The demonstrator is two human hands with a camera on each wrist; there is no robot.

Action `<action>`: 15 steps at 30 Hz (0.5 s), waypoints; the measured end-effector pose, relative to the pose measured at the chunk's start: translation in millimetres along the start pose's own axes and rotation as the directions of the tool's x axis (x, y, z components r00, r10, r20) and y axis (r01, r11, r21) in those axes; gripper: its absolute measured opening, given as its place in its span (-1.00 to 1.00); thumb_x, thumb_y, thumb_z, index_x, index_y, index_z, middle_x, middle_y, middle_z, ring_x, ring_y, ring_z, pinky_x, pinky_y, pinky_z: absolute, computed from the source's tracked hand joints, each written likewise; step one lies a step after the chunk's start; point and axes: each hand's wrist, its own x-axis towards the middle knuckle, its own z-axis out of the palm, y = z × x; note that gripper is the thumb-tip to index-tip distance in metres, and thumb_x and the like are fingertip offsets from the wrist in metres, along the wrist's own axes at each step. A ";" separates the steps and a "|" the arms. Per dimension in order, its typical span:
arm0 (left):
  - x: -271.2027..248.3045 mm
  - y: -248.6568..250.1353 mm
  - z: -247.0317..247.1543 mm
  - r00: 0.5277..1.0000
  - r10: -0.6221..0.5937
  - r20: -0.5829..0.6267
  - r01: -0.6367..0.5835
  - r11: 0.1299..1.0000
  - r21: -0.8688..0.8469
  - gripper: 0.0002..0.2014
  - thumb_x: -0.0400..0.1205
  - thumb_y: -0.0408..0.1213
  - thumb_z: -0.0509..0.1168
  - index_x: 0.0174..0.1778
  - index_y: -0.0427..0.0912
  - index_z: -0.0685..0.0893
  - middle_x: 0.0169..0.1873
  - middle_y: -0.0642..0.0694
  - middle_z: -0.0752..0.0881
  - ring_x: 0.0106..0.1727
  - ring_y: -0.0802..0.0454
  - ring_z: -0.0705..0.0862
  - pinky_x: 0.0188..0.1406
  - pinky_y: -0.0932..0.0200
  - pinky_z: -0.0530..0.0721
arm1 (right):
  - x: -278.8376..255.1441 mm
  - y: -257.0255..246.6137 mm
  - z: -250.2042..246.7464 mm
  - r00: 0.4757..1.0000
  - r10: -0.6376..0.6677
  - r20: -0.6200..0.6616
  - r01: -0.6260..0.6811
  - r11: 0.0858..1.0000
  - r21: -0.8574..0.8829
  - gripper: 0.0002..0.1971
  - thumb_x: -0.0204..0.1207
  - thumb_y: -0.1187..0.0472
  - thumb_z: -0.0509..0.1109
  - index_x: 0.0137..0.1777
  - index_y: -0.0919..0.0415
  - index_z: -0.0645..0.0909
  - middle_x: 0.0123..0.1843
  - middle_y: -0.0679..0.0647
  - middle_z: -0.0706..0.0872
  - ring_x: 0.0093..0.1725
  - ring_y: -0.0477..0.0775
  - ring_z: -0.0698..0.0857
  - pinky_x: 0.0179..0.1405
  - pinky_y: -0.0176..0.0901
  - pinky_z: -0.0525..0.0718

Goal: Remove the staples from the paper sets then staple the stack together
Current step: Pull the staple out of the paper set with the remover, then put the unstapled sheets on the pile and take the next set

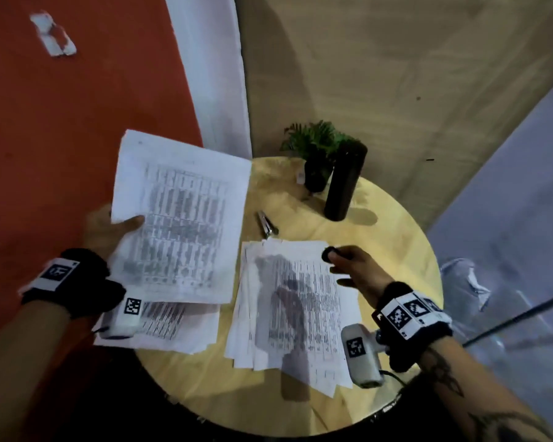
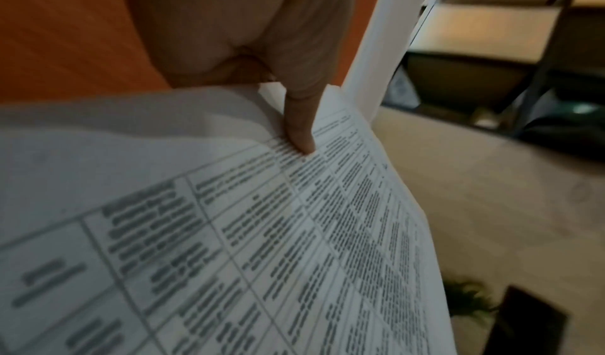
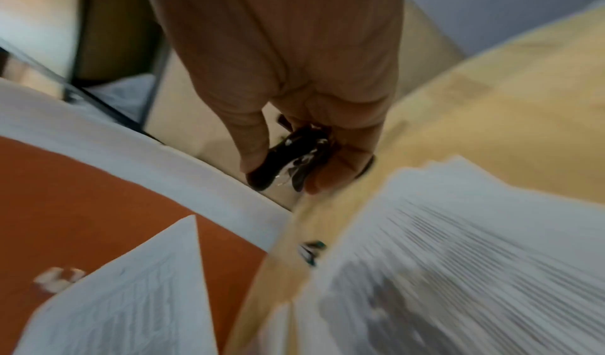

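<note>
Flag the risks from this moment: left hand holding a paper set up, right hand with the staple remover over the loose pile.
1. The left hand grips the paper set at one edge only; the sheets could sag or slip.
2. The pile on the table is fanned unevenly, so stapling it unsquared may bind pages crooked.
3. The right hand pinches the staple remover by its tip; it could drop.

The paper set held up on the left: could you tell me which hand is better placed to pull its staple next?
Right hand: it already grips the black staple remover. The left hand is busy pinching the paper set.
</note>
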 end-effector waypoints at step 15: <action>48.1 -124.2 15.9 0.940 -0.325 -0.103 0.305 0.669 0.677 -0.50 0.57 -0.34 0.31 0.40 -0.45 0.42 0.37 -0.51 0.48 0.39 -0.47 0.47 0.38 -0.26 0.47 | 29.1 113.5 29.0 0.952 0.298 -0.067 -0.297 0.954 0.033 -0.68 0.66 0.20 0.21 -0.36 0.16 0.35 -0.42 0.07 0.33 -0.46 0.01 0.27 -0.40 -0.22 0.22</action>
